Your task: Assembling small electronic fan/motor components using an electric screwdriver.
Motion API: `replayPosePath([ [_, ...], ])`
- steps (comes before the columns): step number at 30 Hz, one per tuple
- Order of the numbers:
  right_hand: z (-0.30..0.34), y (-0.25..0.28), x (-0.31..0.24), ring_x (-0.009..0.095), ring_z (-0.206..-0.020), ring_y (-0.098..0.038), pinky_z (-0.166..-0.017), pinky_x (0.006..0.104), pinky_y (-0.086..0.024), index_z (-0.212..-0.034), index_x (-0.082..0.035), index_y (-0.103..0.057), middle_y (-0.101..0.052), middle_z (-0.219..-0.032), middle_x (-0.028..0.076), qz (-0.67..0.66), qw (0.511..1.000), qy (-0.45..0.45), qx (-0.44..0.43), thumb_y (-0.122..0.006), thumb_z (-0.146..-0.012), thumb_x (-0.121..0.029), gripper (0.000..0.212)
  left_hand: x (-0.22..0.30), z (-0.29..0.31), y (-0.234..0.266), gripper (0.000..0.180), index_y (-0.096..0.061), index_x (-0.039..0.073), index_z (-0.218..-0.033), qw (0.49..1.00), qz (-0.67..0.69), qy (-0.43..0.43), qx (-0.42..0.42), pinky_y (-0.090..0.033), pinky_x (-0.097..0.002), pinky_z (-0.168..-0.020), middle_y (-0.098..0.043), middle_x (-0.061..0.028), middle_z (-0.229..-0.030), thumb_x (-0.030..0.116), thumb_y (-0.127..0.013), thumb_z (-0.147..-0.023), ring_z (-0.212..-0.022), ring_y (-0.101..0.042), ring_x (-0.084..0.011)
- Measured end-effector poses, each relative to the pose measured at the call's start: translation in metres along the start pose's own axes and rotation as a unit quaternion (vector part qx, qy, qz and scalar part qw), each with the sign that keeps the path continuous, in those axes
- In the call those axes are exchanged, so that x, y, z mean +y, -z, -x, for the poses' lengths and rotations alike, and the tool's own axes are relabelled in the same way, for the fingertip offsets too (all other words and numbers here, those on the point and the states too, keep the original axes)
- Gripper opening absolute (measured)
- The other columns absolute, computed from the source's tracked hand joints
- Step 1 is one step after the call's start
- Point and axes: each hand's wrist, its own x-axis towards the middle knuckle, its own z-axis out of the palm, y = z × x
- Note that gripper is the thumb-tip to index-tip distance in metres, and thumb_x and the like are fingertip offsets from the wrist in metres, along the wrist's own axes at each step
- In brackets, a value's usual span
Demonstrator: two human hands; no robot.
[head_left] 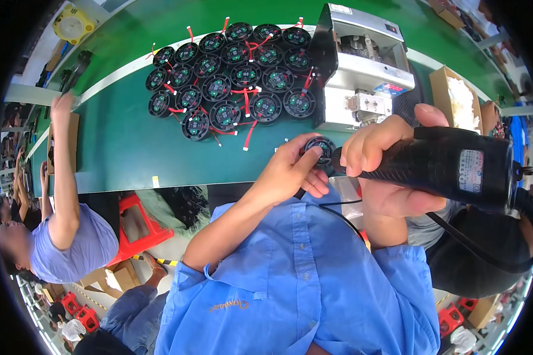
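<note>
Just past the table's near edge, my left hand (285, 170) grips a round black housing (322, 148), with its thumb over the face. My right hand (380, 155) is wrapped round a thick black electric screwdriver (441, 161) with a cable at its rear. The tool lies level, its nose pointing left at the housing; whether its tip touches is hidden by my fingers. On the table, several round black housings with green circuit boards (224, 114) stand in close rows. Short red wires with white plugs (247, 141) trail from them.
A metal machine (361, 74) with a small display stands beyond my right hand. Right of it is a cardboard box (441, 89) of white pieces. The green table (118, 160) runs left, where a co-worker (71, 236) reaches over it. A red stool (137, 228) stands below.
</note>
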Motion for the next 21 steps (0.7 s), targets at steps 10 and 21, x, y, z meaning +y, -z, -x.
replayPosePath([
  [10,0.0047,-0.0037,-0.0068,0.020,-0.055,-0.053,-0.052,0.0355,-0.047,-0.141,-0.010,-0.020,-0.051,-0.074,0.008,-0.005,0.999,-0.039,0.035,-0.046,-0.075,-0.077,0.097,-0.0021,-0.0018,0.0008,0.039,-0.035,0.000,-0.133,1.000,0.010,-0.003,-0.004,-0.058,-0.0312,-0.054,-0.062,-0.0162,-0.084,0.020,-0.042,-0.099,-0.063,-0.066,-0.0225],
  [21,0.0070,0.0018,-0.0068,0.020,-0.055,-0.052,-0.053,0.0362,-0.048,-0.142,-0.013,-0.014,-0.052,-0.076,0.008,-0.012,1.000,-0.015,0.021,-0.044,-0.074,-0.079,0.099,-0.0036,-0.0034,-0.0020,0.039,-0.036,-0.002,-0.131,1.000,0.020,-0.016,0.008,-0.056,-0.0288,-0.048,-0.061,-0.0142,-0.072,0.018,-0.042,-0.098,-0.057,-0.065,-0.0199],
])
